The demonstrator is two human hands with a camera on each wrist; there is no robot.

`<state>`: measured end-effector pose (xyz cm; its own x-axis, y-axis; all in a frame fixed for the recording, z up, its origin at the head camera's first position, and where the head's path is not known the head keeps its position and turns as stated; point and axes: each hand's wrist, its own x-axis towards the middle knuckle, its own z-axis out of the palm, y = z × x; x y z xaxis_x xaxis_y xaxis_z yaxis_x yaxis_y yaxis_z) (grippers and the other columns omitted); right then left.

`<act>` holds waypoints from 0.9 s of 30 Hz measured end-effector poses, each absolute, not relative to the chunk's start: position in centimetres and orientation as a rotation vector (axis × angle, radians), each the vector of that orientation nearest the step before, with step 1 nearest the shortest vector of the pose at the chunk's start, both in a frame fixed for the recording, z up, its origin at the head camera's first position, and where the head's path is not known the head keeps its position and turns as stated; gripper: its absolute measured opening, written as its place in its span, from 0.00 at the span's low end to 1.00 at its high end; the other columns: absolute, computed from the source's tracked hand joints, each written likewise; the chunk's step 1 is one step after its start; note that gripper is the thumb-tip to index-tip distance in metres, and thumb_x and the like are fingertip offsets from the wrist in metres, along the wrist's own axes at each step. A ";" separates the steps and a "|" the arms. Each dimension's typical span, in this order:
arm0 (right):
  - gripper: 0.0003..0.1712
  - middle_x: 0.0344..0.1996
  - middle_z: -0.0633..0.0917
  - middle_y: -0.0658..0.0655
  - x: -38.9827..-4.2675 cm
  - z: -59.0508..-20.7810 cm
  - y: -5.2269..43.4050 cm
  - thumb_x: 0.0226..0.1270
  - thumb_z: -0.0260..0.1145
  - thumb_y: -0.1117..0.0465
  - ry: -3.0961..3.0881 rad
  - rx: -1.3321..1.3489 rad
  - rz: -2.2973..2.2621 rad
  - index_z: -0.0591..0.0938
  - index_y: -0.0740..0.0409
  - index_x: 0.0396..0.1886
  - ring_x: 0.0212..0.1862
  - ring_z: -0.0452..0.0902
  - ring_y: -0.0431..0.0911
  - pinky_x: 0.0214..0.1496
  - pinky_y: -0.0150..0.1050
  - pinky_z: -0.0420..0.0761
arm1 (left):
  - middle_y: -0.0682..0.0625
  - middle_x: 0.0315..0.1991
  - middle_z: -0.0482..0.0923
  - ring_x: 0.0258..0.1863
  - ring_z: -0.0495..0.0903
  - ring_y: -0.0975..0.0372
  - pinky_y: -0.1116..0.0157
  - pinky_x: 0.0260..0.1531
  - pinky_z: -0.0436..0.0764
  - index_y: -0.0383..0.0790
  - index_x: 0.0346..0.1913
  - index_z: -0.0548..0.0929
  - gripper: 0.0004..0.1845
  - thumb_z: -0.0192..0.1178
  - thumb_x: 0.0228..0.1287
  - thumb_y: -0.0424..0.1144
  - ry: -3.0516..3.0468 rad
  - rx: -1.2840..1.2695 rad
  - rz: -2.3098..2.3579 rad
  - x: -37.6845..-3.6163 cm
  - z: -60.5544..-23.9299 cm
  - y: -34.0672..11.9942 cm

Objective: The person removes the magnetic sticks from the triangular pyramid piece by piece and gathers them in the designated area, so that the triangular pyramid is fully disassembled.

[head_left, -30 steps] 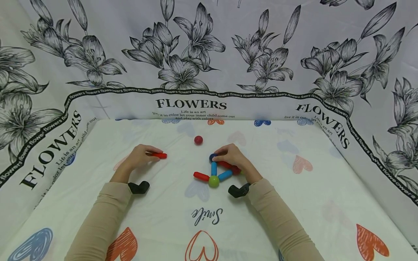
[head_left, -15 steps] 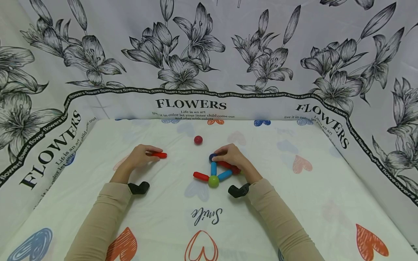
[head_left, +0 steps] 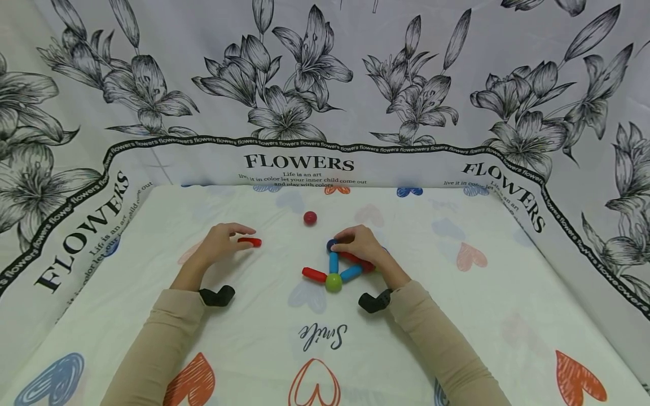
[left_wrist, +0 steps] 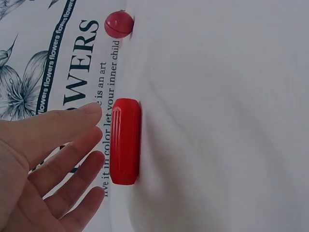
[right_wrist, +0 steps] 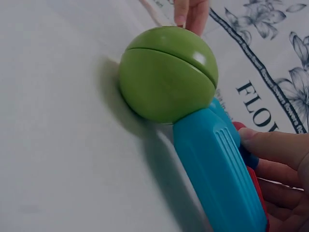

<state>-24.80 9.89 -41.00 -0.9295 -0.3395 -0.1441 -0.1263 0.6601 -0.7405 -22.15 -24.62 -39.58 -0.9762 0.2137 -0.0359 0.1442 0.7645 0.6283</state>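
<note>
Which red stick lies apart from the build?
The red stick beside the left hand, touching no ball. A second meets the green ball, a third runs partly beneath the right hand, both in the build.

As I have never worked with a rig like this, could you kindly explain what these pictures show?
No robot here, just a person's bare left hand and right hand. The wide picture comes from a camera worn on the head; the two close ones, from cameras on the wrists. On the printed white cloth lie a loose red ball, a loose red stick and a joined shape of sticks and balls, with a green ball at its near end. The left hand is beside the loose red stick, not gripping it. The right hand pinches a dark blue ball of that shape.
</note>
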 end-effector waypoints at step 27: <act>0.16 0.43 0.89 0.61 -22.4 -40.3 11.0 0.60 0.70 0.59 2.658 -0.514 -1.379 0.85 0.61 0.46 0.45 0.85 0.50 0.52 0.40 0.86 | 0.40 0.50 0.85 0.52 0.81 0.46 0.49 0.59 0.79 0.34 0.49 0.84 0.15 0.65 0.60 0.34 2.797 0.559 1.198 -19.9 -39.5 -20.4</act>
<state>-22.42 11.02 -40.28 -0.9377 -0.3418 0.0630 -0.2483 0.5320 -0.8095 -19.92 -20.38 -39.48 -0.9335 0.3453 0.0963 0.3080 0.6350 0.7085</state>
